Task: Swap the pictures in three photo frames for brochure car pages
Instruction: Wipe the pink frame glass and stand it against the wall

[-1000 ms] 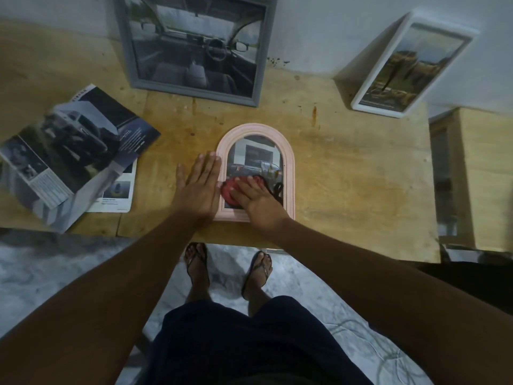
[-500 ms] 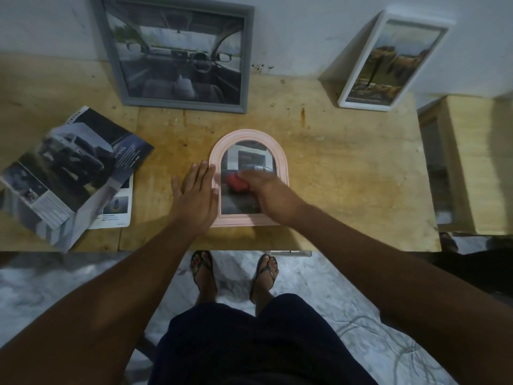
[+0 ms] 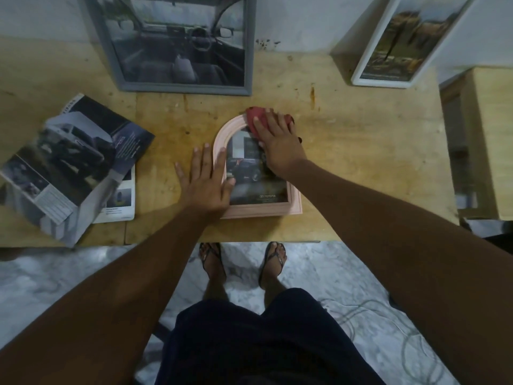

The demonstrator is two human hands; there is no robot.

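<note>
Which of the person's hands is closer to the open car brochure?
Left. The left hand lies flat on the left side of the pink frame, toward the brochure. The right hand presses a red cloth on its arched top, farther away.

Arched frame [image 3: 258, 211] on table [image 3: 361, 162], brochure [image 3: 75, 157] left, wide frame [image 3: 180, 45] behind, tilted frame [image 3: 402, 43] behind-right (both wall-propped).

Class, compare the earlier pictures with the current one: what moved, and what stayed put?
The right hand slid the red cloth from the lower glass of the pink arched frame up to its top. The left hand stayed flat on its left side; grey frame, white frame and brochure unmoved.
</note>
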